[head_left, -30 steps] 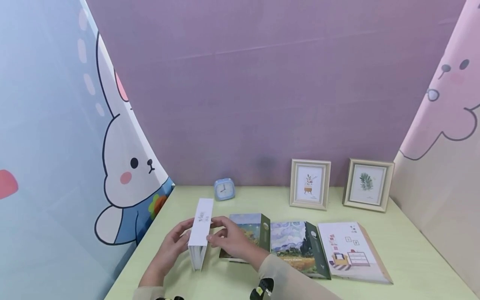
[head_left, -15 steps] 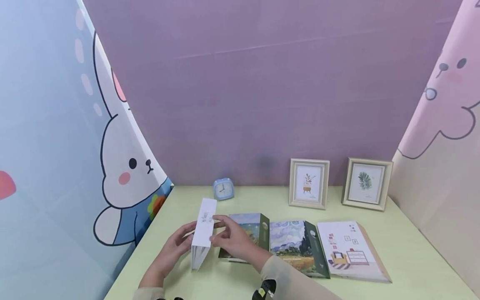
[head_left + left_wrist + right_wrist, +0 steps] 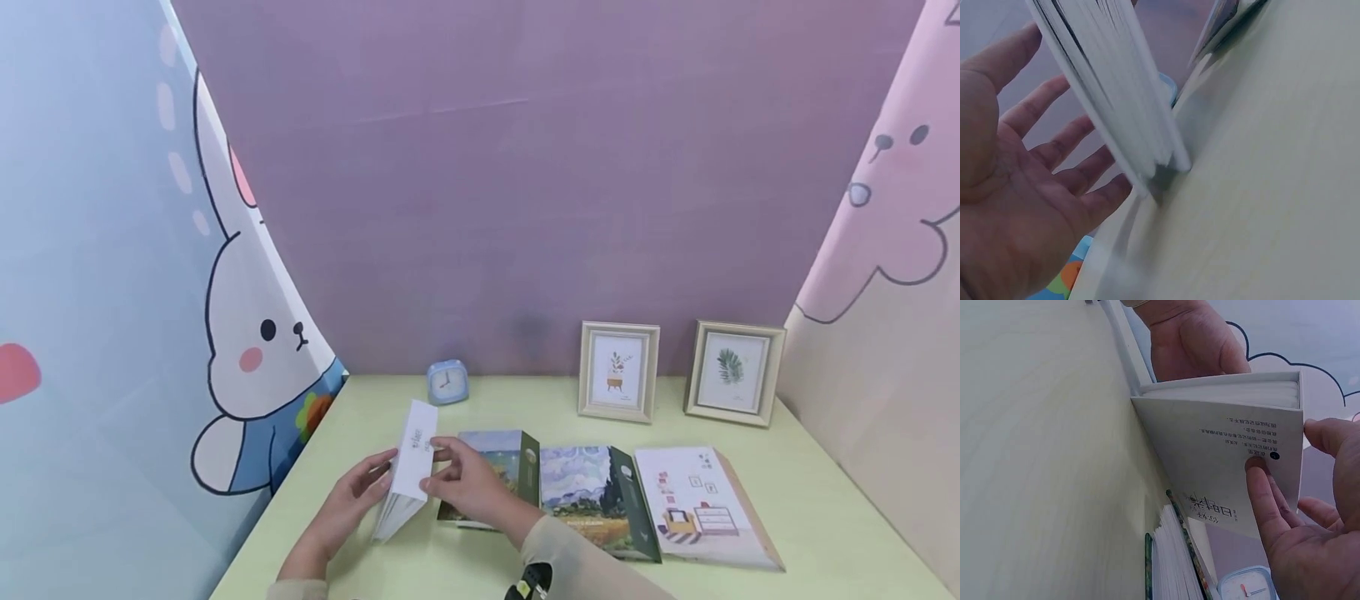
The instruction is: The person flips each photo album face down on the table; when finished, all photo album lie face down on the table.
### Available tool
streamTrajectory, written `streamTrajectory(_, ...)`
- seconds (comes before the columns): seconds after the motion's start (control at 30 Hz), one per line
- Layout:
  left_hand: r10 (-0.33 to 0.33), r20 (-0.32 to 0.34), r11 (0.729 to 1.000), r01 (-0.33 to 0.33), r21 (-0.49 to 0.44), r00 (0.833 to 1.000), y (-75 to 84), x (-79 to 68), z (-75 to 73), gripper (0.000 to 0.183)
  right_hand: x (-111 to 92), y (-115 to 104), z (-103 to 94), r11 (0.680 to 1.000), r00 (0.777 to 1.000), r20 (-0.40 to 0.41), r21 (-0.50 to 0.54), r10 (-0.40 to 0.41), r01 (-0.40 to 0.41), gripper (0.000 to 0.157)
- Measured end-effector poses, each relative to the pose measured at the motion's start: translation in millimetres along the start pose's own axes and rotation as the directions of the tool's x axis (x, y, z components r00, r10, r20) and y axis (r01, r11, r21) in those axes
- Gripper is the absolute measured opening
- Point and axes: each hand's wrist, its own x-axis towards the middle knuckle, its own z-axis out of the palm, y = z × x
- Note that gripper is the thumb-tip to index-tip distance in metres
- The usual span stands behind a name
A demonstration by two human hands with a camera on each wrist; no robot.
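A thick white photo album (image 3: 417, 454) stands spine up on the table, leaning, with its page edges towards the tabletop. My left hand (image 3: 341, 508) is at its left cover; in the left wrist view its fingers (image 3: 1063, 144) are spread and lightly bent along that cover. The right hand (image 3: 476, 487) holds the album near the spine. In the right wrist view, one fingertip presses the printed cover (image 3: 1210, 447) and another digit (image 3: 1322, 434) lies at the spine edge.
Two photo albums with painted landscape covers, one (image 3: 498, 454) partly behind my right hand and one (image 3: 585, 492) beside it, lie on the table. Further right lies a white illustrated album (image 3: 705, 504). A blue clock (image 3: 448, 382) and two picture frames (image 3: 618, 371) (image 3: 735, 372) stand at the back.
The white album's spine has tilted to the right and its lower edges have swung left, with its page side now turned more to view. Both hands stay on it.
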Motion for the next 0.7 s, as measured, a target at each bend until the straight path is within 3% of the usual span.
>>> streamTrajectory(0.47,-0.002,-0.005,1.0,0.002,-0.007,1.0,-2.0,1.8,-1.5,0.051,2.6,7.9,-1.5,0.998,0.999,-0.001,-0.057,0.032,-0.032,0.068)
streamTrajectory(0.7,0.004,-0.031,0.999,-0.003,0.042,1.0,-5.1,1.7,-2.3,0.051,2.5,9.3,-1.4,0.994,0.999,0.011,-0.096,0.05,-0.049,0.07)
